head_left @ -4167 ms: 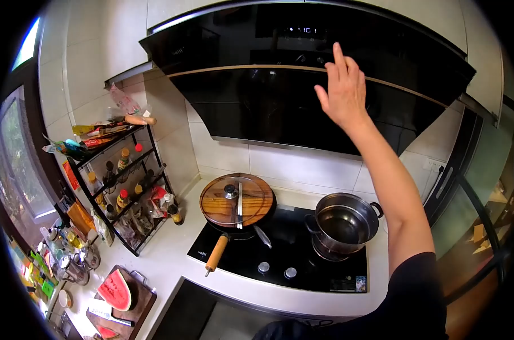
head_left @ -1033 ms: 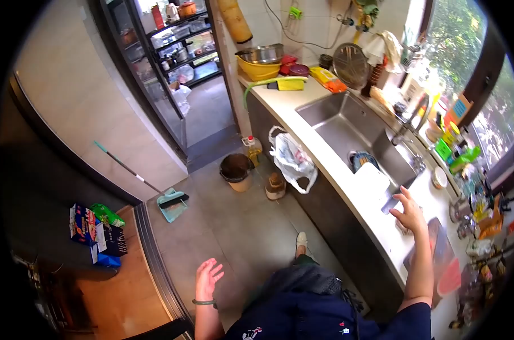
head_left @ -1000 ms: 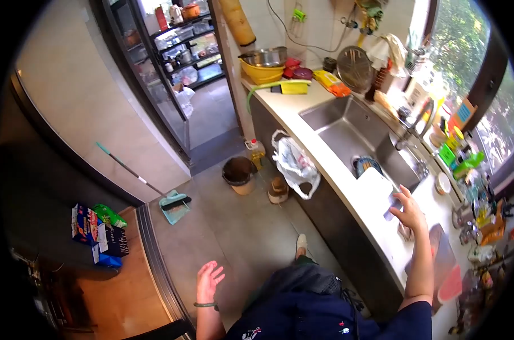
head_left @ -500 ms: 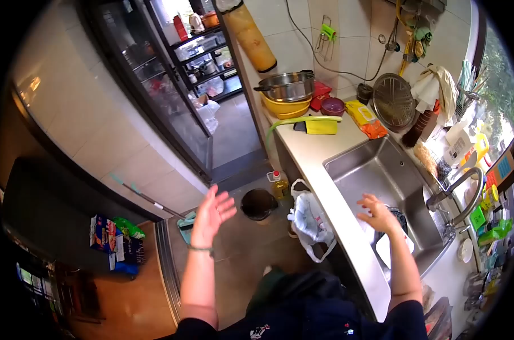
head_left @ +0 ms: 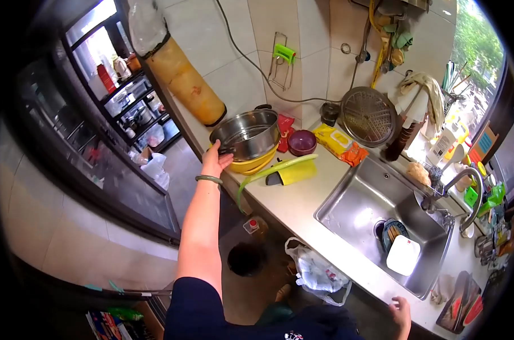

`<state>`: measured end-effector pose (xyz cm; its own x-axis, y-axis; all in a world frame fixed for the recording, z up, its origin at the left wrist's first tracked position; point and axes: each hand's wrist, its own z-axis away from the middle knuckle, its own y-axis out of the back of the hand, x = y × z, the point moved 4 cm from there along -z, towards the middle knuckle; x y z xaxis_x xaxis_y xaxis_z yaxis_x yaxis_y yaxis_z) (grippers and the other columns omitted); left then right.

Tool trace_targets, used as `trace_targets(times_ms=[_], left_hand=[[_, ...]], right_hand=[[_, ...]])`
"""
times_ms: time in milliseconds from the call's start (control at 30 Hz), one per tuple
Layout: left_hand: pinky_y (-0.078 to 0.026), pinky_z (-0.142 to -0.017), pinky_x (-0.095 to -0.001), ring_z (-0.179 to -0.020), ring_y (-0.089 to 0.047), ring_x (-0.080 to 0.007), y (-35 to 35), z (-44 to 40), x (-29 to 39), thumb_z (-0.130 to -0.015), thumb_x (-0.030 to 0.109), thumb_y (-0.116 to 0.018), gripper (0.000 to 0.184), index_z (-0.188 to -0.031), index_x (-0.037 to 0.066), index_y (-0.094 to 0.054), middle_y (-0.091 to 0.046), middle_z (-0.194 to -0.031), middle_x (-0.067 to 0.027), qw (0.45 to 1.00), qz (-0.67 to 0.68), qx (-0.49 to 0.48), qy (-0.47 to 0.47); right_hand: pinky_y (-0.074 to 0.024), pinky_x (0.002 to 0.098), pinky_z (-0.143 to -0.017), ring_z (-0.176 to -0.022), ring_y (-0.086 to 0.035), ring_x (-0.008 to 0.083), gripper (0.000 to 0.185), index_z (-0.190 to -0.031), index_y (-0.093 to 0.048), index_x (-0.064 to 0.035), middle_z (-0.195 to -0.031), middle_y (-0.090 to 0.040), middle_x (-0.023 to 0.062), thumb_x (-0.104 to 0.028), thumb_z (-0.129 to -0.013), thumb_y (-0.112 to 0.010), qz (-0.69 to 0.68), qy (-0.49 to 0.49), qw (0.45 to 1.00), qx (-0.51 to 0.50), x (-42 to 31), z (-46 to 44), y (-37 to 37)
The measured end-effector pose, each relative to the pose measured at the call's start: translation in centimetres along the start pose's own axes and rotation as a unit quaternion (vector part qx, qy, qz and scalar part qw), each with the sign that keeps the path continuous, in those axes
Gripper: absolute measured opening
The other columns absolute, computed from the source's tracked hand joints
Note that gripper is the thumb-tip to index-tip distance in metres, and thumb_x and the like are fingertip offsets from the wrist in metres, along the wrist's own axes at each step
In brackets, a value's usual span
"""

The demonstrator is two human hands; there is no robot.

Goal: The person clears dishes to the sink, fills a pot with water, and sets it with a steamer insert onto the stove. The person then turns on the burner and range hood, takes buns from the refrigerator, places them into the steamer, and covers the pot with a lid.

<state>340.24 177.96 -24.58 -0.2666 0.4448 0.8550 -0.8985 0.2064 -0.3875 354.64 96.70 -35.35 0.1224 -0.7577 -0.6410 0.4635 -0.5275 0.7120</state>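
My left hand (head_left: 215, 162), with a green bangle at its wrist, has its fingers closed round the near side handle of a steel pot (head_left: 248, 136). That pot rests in a yellow basin (head_left: 259, 163) at the counter's far left corner. Beside it are a purple bowl (head_left: 302, 143), a long green stalk (head_left: 279, 168) and a yellow-sleeved item (head_left: 299, 173). Low at the right, near the counter's front edge, my right hand (head_left: 401, 311) has loosely bent fingers and nothing in them.
A white dish (head_left: 403, 255) and a dark bowl (head_left: 394, 231) sit in the steel sink (head_left: 353, 192). A white plastic bag (head_left: 319, 275) hangs at the counter front. On the floor stand a bin (head_left: 246, 259) and an oil bottle (head_left: 256, 226). Watermelon pieces (head_left: 473, 310) lie at the lower right.
The view has turned toward the counter corner. My left hand, open in mid-air before, has reached forward and closed on the pot's handle. My right hand has left the space above the sink's edge.
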Motion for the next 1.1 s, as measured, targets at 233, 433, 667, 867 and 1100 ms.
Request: trace_targets(times_ms=[233,433,667,867,1100], left_hand=[[-0.055,-0.068,-0.0479,-0.071,-0.062,-0.0411,1.9,-4.5,-1.0,-0.084,0.012,-0.052,0.029,-0.108,-0.003,-0.044,-0.056,-0.093,-0.0267,0.996,0.062,0.065,0.031],[-0.055,-0.068,-0.0513,-0.086,-0.057,-0.0371,0.1,-3.8,0.7,-0.079,-0.001,-0.048,0.022,-0.1,-0.006,-0.043,-0.052,-0.099,-0.023,0.995,0.091,0.021,0.039],[-0.058,-0.07,-0.0431,-0.08,-0.062,-0.0369,-3.3,4.7,-3.8,-0.076,-0.003,-0.048,0.018,-0.092,-0.01,-0.045,-0.057,-0.092,-0.0235,0.973,0.21,-0.097,0.021],[-0.059,-0.066,-0.0373,-0.076,-0.065,-0.0322,-4.9,18.9,-12.3,-0.076,-0.002,-0.048,0.013,-0.087,-0.009,-0.048,-0.062,-0.085,-0.021,0.957,0.234,-0.146,0.091],[-0.059,-0.067,-0.0376,-0.08,-0.065,-0.0339,-8.6,39.8,-23.8,-0.077,-0.002,-0.049,0.025,-0.1,-0.009,-0.045,-0.061,-0.09,-0.0207,0.948,0.115,-0.269,0.127]], right_hand=[[-0.0502,0.0301,-0.072,-0.081,-0.062,0.0195,0.032,-0.105,-0.058,0.0012,-0.089,-0.064,0.0133,-0.009,-0.076,-0.068,-0.011,-0.041,0.999,-0.005,-4.0,5.6,-3.6],[-0.0501,0.0326,-0.073,-0.084,-0.062,0.0261,0.034,-0.104,-0.058,-0.0006,-0.094,-0.062,0.0155,-0.011,-0.073,-0.07,0.033,-0.017,0.999,0.016,-9.7,7.8,-4.4],[-0.0498,0.0352,-0.072,-0.085,-0.06,0.0284,0.034,-0.102,-0.058,-0.001,-0.097,-0.059,0.0157,-0.01,-0.072,-0.07,0.033,-0.028,0.996,0.082,-4.3,16.2,-3.4],[-0.0505,0.0346,-0.072,-0.083,-0.062,0.0281,0.032,-0.101,-0.058,0.0,-0.098,-0.06,0.0163,-0.008,-0.072,-0.068,-0.012,-0.066,0.99,0.128,5.9,27.3,-2.2],[-0.0491,0.037,-0.074,-0.083,-0.061,0.0302,0.033,-0.101,-0.057,0.0005,-0.097,-0.06,0.0164,-0.014,-0.072,-0.066,-0.031,-0.15,0.967,0.203,18.3,41.6,-0.3]])
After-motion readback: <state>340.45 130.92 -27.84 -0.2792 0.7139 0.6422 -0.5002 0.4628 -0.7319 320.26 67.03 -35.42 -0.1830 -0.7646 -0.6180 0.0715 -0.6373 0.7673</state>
